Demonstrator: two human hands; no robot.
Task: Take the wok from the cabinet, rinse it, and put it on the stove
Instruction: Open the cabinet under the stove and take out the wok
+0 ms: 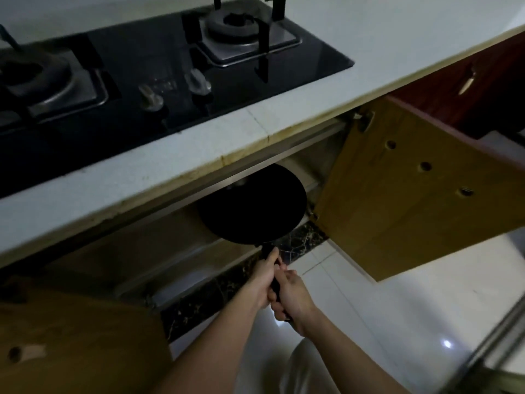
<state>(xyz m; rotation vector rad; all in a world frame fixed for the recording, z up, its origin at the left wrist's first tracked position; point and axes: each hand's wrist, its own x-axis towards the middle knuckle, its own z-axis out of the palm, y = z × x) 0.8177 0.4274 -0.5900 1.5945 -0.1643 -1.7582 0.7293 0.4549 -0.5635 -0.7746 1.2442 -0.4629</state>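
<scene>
Drawing wok [252, 206] from cabinet [136, 251], two-handed.
L hand [264, 281] & R hand [295, 300] both clenched on handle [267, 250]; rec. keep rim [301, 191] level, clear of counter edge [199, 169].

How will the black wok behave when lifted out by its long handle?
Probably front-heavy: left hand and right hand both grip the handle, with the wide wok out beyond them, so it may dip. Likely stiff: held from one end, it shows no sag.
</scene>
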